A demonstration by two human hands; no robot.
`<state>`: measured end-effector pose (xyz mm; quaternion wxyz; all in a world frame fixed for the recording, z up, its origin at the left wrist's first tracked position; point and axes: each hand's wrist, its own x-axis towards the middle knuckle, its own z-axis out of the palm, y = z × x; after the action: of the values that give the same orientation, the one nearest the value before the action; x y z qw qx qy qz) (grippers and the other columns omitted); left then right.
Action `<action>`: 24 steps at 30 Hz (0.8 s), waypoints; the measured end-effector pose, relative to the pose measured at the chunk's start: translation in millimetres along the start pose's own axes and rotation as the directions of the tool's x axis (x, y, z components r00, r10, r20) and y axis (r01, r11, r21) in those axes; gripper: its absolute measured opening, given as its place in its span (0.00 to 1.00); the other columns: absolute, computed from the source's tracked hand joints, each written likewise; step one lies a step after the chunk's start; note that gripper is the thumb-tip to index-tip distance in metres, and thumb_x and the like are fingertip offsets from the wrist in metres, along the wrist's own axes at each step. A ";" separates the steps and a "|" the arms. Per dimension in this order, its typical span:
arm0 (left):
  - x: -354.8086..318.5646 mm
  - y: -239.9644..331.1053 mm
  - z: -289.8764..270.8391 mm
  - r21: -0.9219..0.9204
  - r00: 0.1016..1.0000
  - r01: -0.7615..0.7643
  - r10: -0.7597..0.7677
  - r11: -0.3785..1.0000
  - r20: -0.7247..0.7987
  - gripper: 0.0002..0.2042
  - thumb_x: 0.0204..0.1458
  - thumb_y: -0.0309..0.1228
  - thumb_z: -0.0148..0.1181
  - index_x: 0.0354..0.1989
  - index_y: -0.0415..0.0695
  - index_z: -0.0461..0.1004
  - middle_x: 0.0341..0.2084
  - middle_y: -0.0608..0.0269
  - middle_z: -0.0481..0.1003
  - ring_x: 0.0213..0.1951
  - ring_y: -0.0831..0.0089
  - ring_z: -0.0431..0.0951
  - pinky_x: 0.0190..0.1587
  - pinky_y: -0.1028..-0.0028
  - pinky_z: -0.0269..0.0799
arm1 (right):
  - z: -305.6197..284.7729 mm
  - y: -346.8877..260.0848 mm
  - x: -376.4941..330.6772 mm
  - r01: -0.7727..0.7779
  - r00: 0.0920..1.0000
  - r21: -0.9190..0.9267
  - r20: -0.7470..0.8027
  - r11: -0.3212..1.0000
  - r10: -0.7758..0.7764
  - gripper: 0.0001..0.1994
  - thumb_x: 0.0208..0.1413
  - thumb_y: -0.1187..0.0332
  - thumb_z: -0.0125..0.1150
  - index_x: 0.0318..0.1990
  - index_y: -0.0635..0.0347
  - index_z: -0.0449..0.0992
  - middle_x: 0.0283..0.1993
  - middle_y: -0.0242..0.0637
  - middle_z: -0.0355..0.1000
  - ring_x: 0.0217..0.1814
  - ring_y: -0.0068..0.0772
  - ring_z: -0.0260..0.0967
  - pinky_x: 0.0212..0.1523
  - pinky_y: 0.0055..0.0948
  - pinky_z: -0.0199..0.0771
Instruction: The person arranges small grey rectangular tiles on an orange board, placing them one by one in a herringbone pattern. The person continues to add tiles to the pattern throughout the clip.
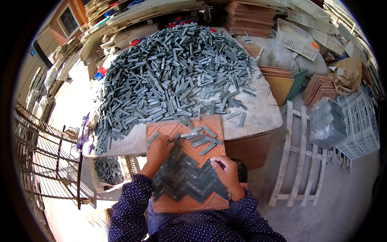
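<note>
Head view: square terracotta mould board [189, 203] overhangs the near edge of the pale stone counter [262, 115]. Left hand [158, 151] rests on the board, fingers curled on grey stone strips laid in herringbone [187, 179]. Right hand [225, 171] pinches one strip at the pattern's right edge.

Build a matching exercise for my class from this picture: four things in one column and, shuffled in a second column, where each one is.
Things:
1. big pile of grey strips
2. orange mould board
3. white crates
4. left hand

Places:
A. far right, past the table
B. under both hands, partly filled with a herringbone pattern
C. across the tabletop
D. on the board's upper left part

Pairs: 1-C, 2-B, 3-A, 4-D
</note>
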<state>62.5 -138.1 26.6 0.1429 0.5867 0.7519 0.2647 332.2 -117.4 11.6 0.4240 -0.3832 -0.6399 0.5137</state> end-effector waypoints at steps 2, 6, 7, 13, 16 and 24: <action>-8.3 -2.0 4.2 0.010 0.998 -0.047 0.048 0.999 -0.037 0.10 0.43 0.25 0.64 0.34 0.37 0.73 0.30 0.49 0.74 0.34 0.52 0.76 0.36 0.61 0.71 | 2.2 1.4 1.0 -0.002 1.000 0.005 0.012 1.000 0.002 0.06 0.52 0.76 0.62 0.37 0.66 0.77 0.31 0.38 0.75 0.29 0.21 0.71 0.30 0.21 0.70; -10.0 0.4 5.9 0.036 0.994 -0.088 0.090 0.995 -0.057 0.11 0.43 0.25 0.63 0.36 0.38 0.73 0.31 0.50 0.74 0.34 0.52 0.76 0.36 0.62 0.72 | 3.6 2.8 0.0 -0.006 1.000 -0.003 0.020 1.000 0.006 0.06 0.51 0.76 0.62 0.37 0.66 0.77 0.32 0.38 0.76 0.30 0.21 0.71 0.30 0.21 0.70; -9.3 1.3 6.5 0.043 0.995 -0.081 0.083 0.996 -0.060 0.10 0.43 0.24 0.63 0.36 0.38 0.74 0.31 0.50 0.74 0.34 0.53 0.76 0.36 0.62 0.71 | 3.1 2.7 0.0 -0.007 1.000 -0.009 0.019 1.000 0.007 0.06 0.51 0.76 0.62 0.37 0.66 0.77 0.32 0.38 0.76 0.30 0.22 0.72 0.31 0.21 0.70; -8.9 4.3 12.0 0.010 0.981 -0.112 0.112 0.994 -0.157 0.08 0.45 0.23 0.60 0.35 0.37 0.75 0.31 0.49 0.75 0.36 0.51 0.76 0.38 0.62 0.71 | -0.3 0.5 -0.1 -0.029 0.999 -0.020 0.036 0.999 0.029 0.06 0.52 0.76 0.62 0.38 0.66 0.77 0.33 0.38 0.76 0.31 0.22 0.72 0.32 0.21 0.71; -6.5 -7.1 19.0 -0.019 0.973 -0.154 0.148 0.988 -0.174 0.08 0.45 0.23 0.59 0.35 0.37 0.74 0.31 0.48 0.75 0.36 0.50 0.76 0.39 0.60 0.71 | 4.1 -4.8 -0.8 -0.035 0.998 -0.012 0.053 0.999 0.035 0.06 0.52 0.76 0.62 0.38 0.66 0.77 0.33 0.38 0.76 0.31 0.22 0.73 0.32 0.21 0.71; -40.5 27.2 28.4 0.133 0.969 -0.138 0.161 0.981 -0.186 0.24 0.48 0.28 0.59 0.55 0.36 0.64 0.52 0.46 0.68 0.55 0.51 0.67 0.55 0.59 0.63 | 24.8 -12.2 37.9 0.250 0.961 -0.177 0.161 0.952 -0.222 0.04 0.53 0.76 0.61 0.35 0.67 0.77 0.29 0.37 0.74 0.27 0.19 0.70 0.28 0.20 0.68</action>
<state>110.3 -165.7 14.9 0.0124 0.6203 0.7303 0.2858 295.2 -92.7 26.4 0.3970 -0.3066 -0.7567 0.4194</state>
